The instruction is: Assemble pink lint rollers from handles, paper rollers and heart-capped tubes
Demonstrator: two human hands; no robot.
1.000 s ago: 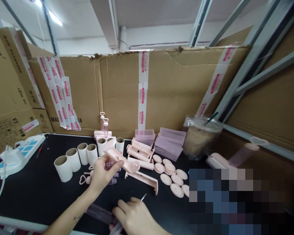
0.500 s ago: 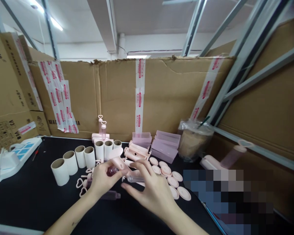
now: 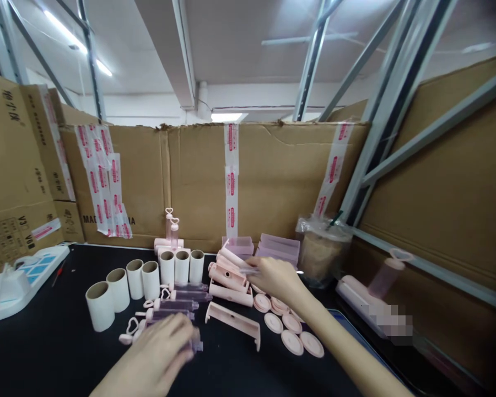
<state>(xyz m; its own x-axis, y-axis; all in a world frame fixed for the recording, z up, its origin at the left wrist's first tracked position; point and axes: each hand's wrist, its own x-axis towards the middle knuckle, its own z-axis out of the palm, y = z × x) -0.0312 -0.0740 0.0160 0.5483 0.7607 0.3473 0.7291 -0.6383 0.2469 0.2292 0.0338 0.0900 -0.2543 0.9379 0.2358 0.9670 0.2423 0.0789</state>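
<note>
The left hand (image 3: 157,353), blurred by motion, is placed over the nearest of several purple tubes (image 3: 184,304) with heart-shaped handles; its fingers are curled, but whether they are clamped on that tube cannot be told. The right hand (image 3: 275,274) is extended beside the pink holders (image 3: 230,275), in front of the lilac trays (image 3: 279,245); a slim metal tip (image 3: 300,272) is seen just past it, and whether its fingers are apart or together cannot be told. Pink discs (image 3: 292,342) are spread below that hand on the black tabletop (image 3: 231,380), and 1 pink bracket (image 3: 233,321) is laid between them and the purple tubes. To the left, 7 white cardboard cylinders (image 3: 100,310) are stood upright, while a bagged cup (image 3: 324,253) is set near the lilac trays.
</note>
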